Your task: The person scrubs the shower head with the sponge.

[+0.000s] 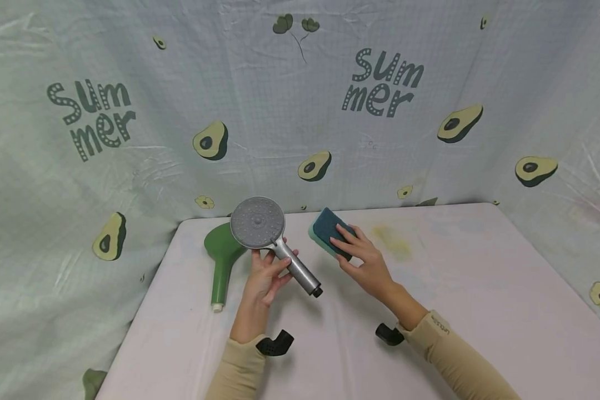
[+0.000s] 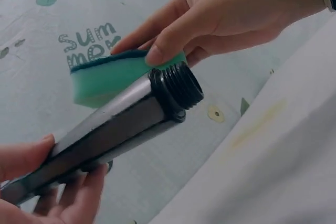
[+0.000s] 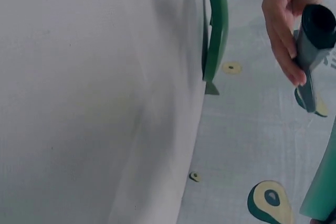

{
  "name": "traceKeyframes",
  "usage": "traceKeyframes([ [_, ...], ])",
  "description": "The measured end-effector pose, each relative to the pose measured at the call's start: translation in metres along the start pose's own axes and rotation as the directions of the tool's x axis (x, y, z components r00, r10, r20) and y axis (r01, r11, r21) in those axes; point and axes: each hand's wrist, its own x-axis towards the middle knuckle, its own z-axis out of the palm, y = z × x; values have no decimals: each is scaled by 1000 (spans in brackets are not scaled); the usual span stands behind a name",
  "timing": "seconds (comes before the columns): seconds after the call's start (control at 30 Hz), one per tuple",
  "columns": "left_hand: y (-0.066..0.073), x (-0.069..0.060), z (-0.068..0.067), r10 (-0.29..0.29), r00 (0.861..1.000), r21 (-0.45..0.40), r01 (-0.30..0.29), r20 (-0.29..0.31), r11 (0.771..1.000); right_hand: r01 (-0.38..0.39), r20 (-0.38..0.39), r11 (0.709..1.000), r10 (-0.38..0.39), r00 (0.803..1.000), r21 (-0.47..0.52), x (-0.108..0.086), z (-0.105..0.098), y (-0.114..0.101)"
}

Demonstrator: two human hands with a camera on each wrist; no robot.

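A silver shower head (image 1: 257, 222) with a grey, dotted spray face is held by its handle in my left hand (image 1: 265, 280), above the table. Its black threaded end (image 2: 181, 87) points toward the lower right in the head view. My right hand (image 1: 367, 264) grips a sponge (image 1: 330, 230) with a dark teal scouring side and a light green foam side (image 2: 110, 82). The sponge is just right of the shower head, apart from it in the head view. Behind the shower head, a green shower head (image 1: 222, 269) with a white end lies on the table, its head partly covered.
The white table (image 1: 470, 311) bears a yellowish stain (image 1: 392, 241) right of the sponge. A pale curtain (image 1: 260, 100) printed with avocados and lettering hangs behind and at both sides. A black wrist mount (image 1: 275, 344) sits at the left sleeve, another (image 1: 390, 334) at the right.
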Motion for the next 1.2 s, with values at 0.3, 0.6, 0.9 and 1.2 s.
traceKeyframes([
  [0.3, -3, 3, -6, 17, 999, -111, -23, -49, 994, 58, 61, 998, -59, 996, 26, -3, 9, -11],
  [0.6, -7, 2, -9, 32, 999, -39, -33, -24, 999, 29, 243, 999, -19, 970, -36, 2, 18, -23],
  [0.9, -13, 1, -3, 79, 993, -93, -87, -86, 992, 54, 362, 990, -4, 932, -127, 17, 21, -26],
  [1.2, 4, 7, -6, 184, 949, -220, -243, -256, 945, 144, 337, 983, -99, 936, -113, 9, -2, -9],
])
